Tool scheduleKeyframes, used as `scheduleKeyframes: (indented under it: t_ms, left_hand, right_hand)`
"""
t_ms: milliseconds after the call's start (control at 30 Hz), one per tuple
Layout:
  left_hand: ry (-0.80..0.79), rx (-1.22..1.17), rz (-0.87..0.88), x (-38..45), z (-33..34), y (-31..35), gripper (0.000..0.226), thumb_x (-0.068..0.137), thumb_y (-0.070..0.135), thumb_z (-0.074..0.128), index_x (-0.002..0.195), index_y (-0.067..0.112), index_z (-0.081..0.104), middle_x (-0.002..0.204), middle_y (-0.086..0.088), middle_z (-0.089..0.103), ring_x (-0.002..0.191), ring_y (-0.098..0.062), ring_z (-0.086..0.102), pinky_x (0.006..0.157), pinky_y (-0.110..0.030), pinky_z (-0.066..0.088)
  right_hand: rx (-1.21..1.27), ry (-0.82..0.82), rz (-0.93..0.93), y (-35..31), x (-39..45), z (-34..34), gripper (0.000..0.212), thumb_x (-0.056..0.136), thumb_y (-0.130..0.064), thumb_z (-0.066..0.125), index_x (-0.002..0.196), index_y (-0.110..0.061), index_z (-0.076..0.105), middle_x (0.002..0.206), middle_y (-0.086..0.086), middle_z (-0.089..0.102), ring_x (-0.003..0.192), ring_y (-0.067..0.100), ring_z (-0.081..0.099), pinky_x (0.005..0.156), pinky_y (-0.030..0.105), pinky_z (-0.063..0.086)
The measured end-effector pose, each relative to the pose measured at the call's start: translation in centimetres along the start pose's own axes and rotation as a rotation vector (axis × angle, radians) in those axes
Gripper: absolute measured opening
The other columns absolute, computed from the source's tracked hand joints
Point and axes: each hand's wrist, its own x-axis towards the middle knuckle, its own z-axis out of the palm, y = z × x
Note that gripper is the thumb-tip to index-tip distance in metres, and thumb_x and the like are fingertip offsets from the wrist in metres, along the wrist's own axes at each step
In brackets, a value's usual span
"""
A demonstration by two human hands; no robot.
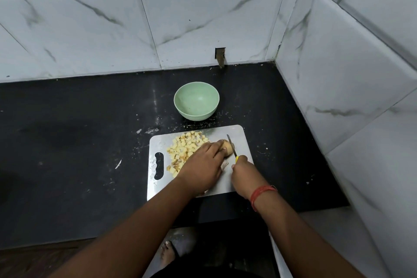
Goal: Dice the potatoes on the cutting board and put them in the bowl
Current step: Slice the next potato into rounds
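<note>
A steel cutting board [237, 133] lies on the black counter. A heap of pale diced potato [184, 150] covers its left half. My left hand [204, 165] holds down a whole brown potato [228, 149] near the board's middle, fingers curled over it. My right hand [242, 174] grips the yellow handle of a small knife [232, 145], whose blade rests against the potato's right end. A pale green bowl [196, 100] stands empty just behind the board.
The black counter [79, 142] stretches to the left, with scraps and white specks around the board. Tiled walls close the back and the right side. The counter's front edge runs just below the board; a foot in a sandal [169, 253] shows on the floor.
</note>
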Motion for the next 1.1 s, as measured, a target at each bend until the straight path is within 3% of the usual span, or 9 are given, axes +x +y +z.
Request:
scheduleKeyframes:
  t_ms: [200, 300, 500, 633, 767, 867, 1100]
  left_hand:
    - [0.01, 0.0, -0.019, 0.0, -0.1, 0.4, 0.057, 0.103, 0.042, 0.028, 0.141, 0.009, 0.056, 0.151, -0.017, 0.047, 0.126, -0.033, 0.05, 0.111, -0.043, 0.043]
    - [-0.006, -0.012, -0.036, -0.1, -0.1, 0.5, 0.059, 0.102, 0.042, 0.028, 0.141, 0.009, 0.057, 0.152, -0.017, 0.046, 0.127, -0.034, 0.049, 0.109, -0.044, 0.045]
    - [0.007, -0.009, -0.045, -0.4, 0.2, 0.8, 0.057, 0.102, 0.043, 0.033, 0.14, 0.007, 0.056, 0.153, -0.016, 0.044, 0.129, -0.033, 0.047, 0.112, -0.042, 0.043]
    - [-0.01, -0.006, -0.044, -0.5, -0.2, 0.9, 0.06, 0.102, 0.044, 0.03, 0.142, 0.008, 0.055, 0.154, -0.016, 0.043, 0.13, -0.033, 0.047, 0.114, -0.042, 0.039]
    - [-0.059, -0.015, -0.065, -0.5, -0.3, 0.9, 0.062, 0.102, 0.045, 0.026, 0.149, 0.011, 0.048, 0.16, -0.014, 0.035, 0.135, -0.034, 0.043, 0.12, -0.042, 0.032]
    - [-0.085, -0.037, -0.074, -0.6, -0.3, 0.7, 0.056, 0.106, 0.04, 0.034, 0.154, 0.012, 0.041, 0.165, -0.013, 0.027, 0.141, -0.034, 0.038, 0.123, -0.04, 0.025]
    - [-0.118, -0.078, -0.096, -0.7, -0.2, 0.5, 0.054, 0.108, 0.038, 0.037, 0.156, 0.013, 0.037, 0.168, -0.01, 0.021, 0.147, -0.032, 0.032, 0.123, -0.04, 0.025]
  right_hand:
    - [-0.07, -0.111, 0.09, -1.6, 1.2, -0.9, 0.039, 0.096, -0.01, 0.044, 0.133, 0.0, 0.038, 0.127, 0.019, 0.056, 0.115, 0.032, 0.057, 0.088, 0.034, 0.044]
    - [-0.085, -0.092, 0.03, -1.2, 0.9, -0.7, 0.034, 0.097, -0.013, 0.045, 0.128, 0.0, 0.045, 0.121, 0.021, 0.057, 0.111, 0.037, 0.058, 0.079, 0.035, 0.041]
    - [-0.123, -0.137, 0.026, 1.8, -2.2, 0.8, 0.033, 0.097, -0.01, 0.041, 0.129, 0.0, 0.04, 0.116, 0.018, 0.057, 0.106, 0.034, 0.059, 0.076, 0.031, 0.04]
    - [-0.159, -0.084, -0.014, 3.2, -3.6, 0.6, 0.013, 0.094, -0.002, 0.038, 0.108, -0.005, 0.039, 0.075, 0.005, 0.047, 0.086, 0.025, 0.062, 0.051, 0.021, 0.028]
    - [-0.027, 0.018, -0.031, 2.6, -4.1, -0.3, 0.014, 0.099, -0.006, 0.04, 0.113, -0.002, 0.04, 0.1, 0.015, 0.063, 0.092, 0.028, 0.064, 0.062, 0.025, 0.037]
    - [-0.022, 0.026, -0.036, 1.3, -3.0, -0.9, 0.016, 0.1, -0.01, 0.042, 0.114, -0.002, 0.04, 0.095, 0.012, 0.062, 0.085, 0.026, 0.062, 0.055, 0.028, 0.035]
    - [-0.019, -0.05, 0.012, -0.5, -0.9, -0.5, 0.024, 0.097, -0.006, 0.043, 0.12, -0.001, 0.04, 0.113, 0.017, 0.061, 0.1, 0.029, 0.063, 0.068, 0.028, 0.04]
